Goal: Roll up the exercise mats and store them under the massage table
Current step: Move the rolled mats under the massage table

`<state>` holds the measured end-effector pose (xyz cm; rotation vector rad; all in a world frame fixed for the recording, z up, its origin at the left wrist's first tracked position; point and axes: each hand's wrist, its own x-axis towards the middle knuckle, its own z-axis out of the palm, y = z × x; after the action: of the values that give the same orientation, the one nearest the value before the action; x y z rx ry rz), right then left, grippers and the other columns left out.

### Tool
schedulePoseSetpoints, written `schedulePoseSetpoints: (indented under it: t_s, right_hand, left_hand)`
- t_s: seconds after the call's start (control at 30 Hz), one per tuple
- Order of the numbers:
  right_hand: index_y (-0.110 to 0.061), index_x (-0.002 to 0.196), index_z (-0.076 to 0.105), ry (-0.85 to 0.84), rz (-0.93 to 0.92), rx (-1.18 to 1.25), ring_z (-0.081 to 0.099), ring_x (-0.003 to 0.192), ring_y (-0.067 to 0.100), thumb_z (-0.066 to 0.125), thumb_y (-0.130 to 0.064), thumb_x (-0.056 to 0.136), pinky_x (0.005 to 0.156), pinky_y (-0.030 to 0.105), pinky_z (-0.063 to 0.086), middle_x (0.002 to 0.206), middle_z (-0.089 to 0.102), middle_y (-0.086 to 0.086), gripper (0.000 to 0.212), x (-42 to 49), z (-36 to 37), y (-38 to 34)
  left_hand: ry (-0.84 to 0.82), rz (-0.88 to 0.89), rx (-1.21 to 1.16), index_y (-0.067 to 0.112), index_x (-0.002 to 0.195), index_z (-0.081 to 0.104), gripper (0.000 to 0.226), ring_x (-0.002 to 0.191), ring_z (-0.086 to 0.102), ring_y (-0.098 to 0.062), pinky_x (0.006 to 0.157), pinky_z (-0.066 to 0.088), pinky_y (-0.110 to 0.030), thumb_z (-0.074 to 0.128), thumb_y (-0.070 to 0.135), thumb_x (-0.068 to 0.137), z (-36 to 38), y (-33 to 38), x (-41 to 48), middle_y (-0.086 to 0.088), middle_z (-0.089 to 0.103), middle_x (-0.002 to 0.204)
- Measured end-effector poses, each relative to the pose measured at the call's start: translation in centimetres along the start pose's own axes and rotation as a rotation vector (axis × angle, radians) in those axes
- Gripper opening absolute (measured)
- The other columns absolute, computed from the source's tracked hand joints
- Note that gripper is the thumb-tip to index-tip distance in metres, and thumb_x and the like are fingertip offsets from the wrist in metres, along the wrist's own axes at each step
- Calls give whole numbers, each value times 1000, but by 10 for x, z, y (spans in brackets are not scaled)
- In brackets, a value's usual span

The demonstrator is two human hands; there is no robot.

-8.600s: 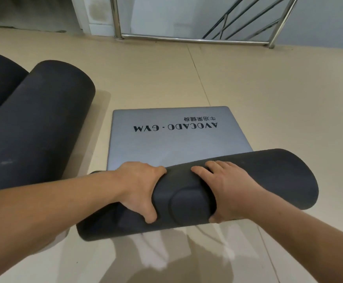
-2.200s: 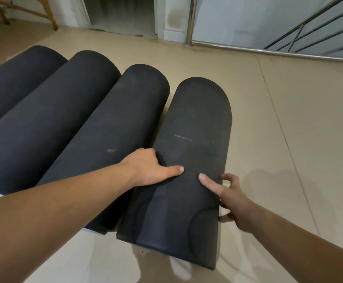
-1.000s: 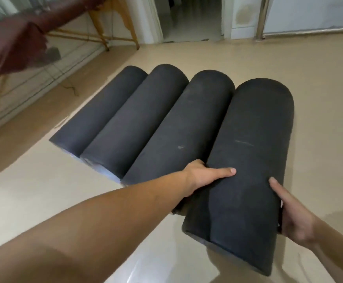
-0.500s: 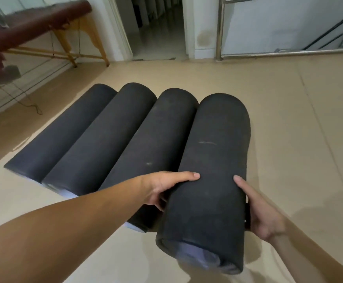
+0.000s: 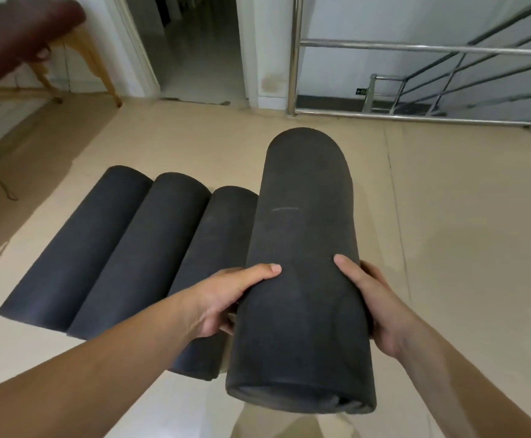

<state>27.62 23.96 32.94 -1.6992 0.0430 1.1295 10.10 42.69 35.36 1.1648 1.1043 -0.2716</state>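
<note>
Black foam roll (image 5: 302,248), hanging clear of floor (image 5: 447,216) beside three laid rolls (image 5: 131,254): clasping both flanks, left hand (image 5: 226,298) and right hand (image 5: 381,308) laying thumbs on top, curling fingers round sides. Risking slipping, or outer wrap loosening, under side-only squeezing while carrying to table (image 5: 11,36). Lying lengthwise away from body, far end pointing toward far wall.

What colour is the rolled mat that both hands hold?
The mat is charcoal black, best seen in the head view.

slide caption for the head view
A rolled mat held by left hand and right hand, beside three others on the floor.
</note>
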Motion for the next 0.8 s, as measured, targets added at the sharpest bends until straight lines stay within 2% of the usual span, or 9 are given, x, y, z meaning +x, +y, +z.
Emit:
schedulePoseSetpoints:
  t_s: [0.1,0.17,0.3,0.4,0.5,0.57,0.63,0.7,0.8]
  right_hand:
    - [-52,136,53,0,-19,9,74,108,18,83,-74,63,99,52,56,110,78,-20,82,-68,7,-81]
    - [-56,140,49,-12,-26,18,72,113,16,84,-71,66,102,52,55,115,76,-23,83,-113,12,-138]
    - [-59,147,42,-48,-58,23,73,113,15,90,-60,71,100,46,58,132,70,-18,90,-183,11,-246]
    - [-57,150,40,-59,-61,2,76,102,9,88,-55,74,86,34,62,122,71,-20,90,-205,-1,-313]
    - [-57,152,38,-75,-53,-27,75,101,10,84,-60,74,72,25,60,123,68,-22,90,-206,-26,-373]
    - [-58,153,34,-119,-51,-77,69,107,7,80,-65,76,71,23,57,127,62,-24,90,-199,-43,-410]
    - [-59,152,34,-154,-59,-103,67,107,5,78,-66,76,69,22,55,126,62,-26,89,-183,-57,-443]
    - [-59,153,34,-190,-46,-140,66,108,6,79,-68,74,73,24,54,127,61,-26,91,-168,-60,-472]
    - [-59,155,30,-259,-27,-227,61,121,15,79,-75,70,95,41,52,145,56,-18,100,-141,-50,-510]
  left_hand:
    - [-12,17,-52,45,143,55,99,112,72,-25,88,59,-48,93,69,55,-14,64,-70,8,75,124]
    - [-35,44,-74,54,148,46,102,112,72,-21,83,60,-44,92,70,57,-24,110,-119,13,75,124]
    - [-67,73,-84,56,146,44,95,112,71,-20,82,60,-43,90,68,64,-33,200,-201,13,71,126]
    - [-42,71,-80,57,149,42,102,115,70,-22,91,59,-50,91,70,61,-27,255,-232,12,72,129]
    - [-57,92,-108,54,145,48,95,113,72,-21,90,60,-49,91,68,62,-5,308,-244,14,77,120]
    - [-28,100,-129,52,143,51,86,111,73,-19,87,60,-46,89,66,67,11,338,-247,15,78,115]
    - [-9,88,-163,52,144,51,86,112,73,-19,90,61,-48,87,67,69,25,365,-246,15,77,118]
    - [16,82,-194,53,145,51,89,114,73,-20,94,60,-51,87,71,65,30,385,-241,14,76,122]
    - [74,71,-274,51,143,53,81,110,75,-19,92,60,-48,85,69,71,22,415,-235,14,78,118]
